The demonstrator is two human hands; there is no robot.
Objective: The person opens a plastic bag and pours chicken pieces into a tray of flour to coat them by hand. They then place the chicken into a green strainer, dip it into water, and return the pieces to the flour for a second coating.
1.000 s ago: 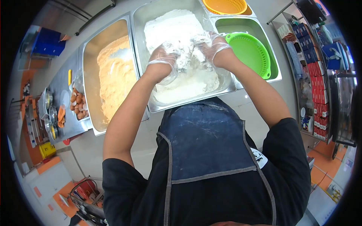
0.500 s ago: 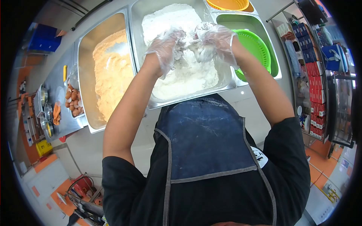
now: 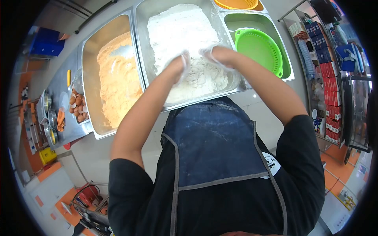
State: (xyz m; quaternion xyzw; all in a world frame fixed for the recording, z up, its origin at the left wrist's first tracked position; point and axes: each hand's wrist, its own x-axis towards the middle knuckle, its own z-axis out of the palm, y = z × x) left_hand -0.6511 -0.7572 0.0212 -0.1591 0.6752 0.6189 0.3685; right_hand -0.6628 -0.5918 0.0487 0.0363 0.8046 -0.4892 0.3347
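White flour fills much of the middle metal tray, with a lumpy, floury mass near its front. My left hand, in a clear plastic glove, is at the left side of this mass. Facing it from the right is my right hand, gloved too. Both hands are blurred by motion, and their fingers are smeared or sunk into the flour, so what they hold cannot be made out. An orange-yellow powder lies in the metal tray to the left.
A green basket sits in a smaller metal tray at the right, with an orange basket behind it. Brown eggs and metal bowls are on the left. Shelves with red boxes stand far right.
Both hands have come down from above the flour. The white-coated pieces that were at the fingers no longer show there, and a lumpy mass now shows between the hands.
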